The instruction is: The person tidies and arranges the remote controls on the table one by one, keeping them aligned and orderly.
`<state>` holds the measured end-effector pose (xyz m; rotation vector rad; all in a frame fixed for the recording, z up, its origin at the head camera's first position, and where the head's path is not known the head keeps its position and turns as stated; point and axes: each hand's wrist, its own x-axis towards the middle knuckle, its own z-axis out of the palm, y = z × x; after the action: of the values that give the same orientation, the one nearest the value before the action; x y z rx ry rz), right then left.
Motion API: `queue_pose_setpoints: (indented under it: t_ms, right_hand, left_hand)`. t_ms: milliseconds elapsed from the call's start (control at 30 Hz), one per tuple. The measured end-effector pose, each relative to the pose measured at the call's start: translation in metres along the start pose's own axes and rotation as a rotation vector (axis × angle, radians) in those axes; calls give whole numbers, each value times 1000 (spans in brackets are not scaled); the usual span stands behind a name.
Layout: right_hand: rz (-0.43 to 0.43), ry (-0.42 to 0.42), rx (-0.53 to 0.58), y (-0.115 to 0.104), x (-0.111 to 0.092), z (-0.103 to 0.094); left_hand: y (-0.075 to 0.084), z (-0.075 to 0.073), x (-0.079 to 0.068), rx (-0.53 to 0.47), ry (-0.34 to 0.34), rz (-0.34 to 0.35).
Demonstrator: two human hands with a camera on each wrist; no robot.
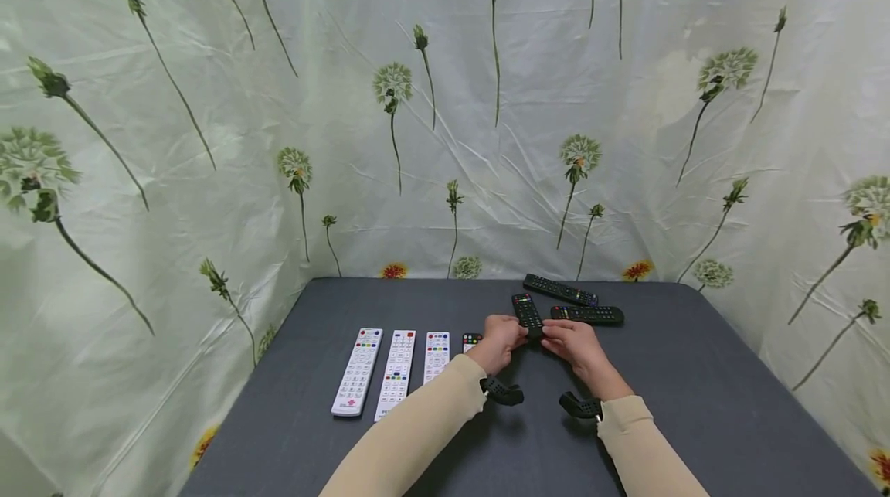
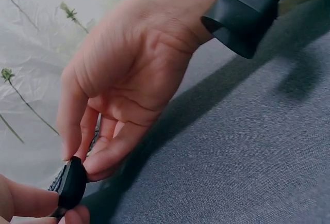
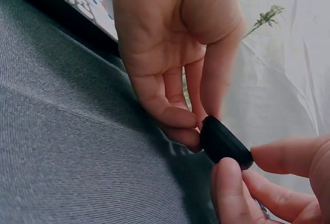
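Both hands hold one slim black remote control [image 1: 526,311] by its near end, over the far middle of the dark table. My left hand [image 1: 502,342] pinches its left side and my right hand [image 1: 577,345] its right side. In the left wrist view, the right hand [image 2: 129,69] reaches the end of the black remote [image 2: 73,182] opposite the left fingers [image 2: 31,198]. The right wrist view has the left hand [image 3: 175,48] gripping one edge of the remote [image 3: 224,144], with the right fingers [image 3: 283,157] on the other edge.
Two black remotes lie behind and right: one slanted [image 1: 559,290], one nearly level [image 1: 587,315]. Left of the hands stand three white remotes in a row [image 1: 358,372], [image 1: 396,373], [image 1: 436,355]. A dark-topped remote [image 1: 471,340] is partly behind the left hand. A flowered curtain [image 1: 445,134] hangs behind.
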<state>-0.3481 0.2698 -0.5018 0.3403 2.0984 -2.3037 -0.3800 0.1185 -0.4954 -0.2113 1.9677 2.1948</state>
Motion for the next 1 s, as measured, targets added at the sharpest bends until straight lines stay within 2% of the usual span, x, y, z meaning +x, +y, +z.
queue_pose_setpoints:
  t_ms: [100, 367, 500, 733, 900, 1000]
  right_hand:
    - [-4, -19, -36, -2, 0, 1]
    - [-40, -118, -144, -14, -1, 4]
    - [-64, -182, -177, -17, -3, 5]
    - [-36, -320, -199, -20, -8, 8]
    - [-12, -399, -220, -25, -11, 9]
    - [8, -457, -242, -27, -12, 9]
  left_hand:
    - [0, -4, -2, 11, -14, 14]
    - [6, -16, -6, 27, -82, 103]
    - [8, -24, -10, 33, -100, 114]
    - [9, -38, -18, 37, -125, 93]
    - [16, -47, -21, 15, -166, 75]
    - [19, -52, -22, 12, -167, 69]
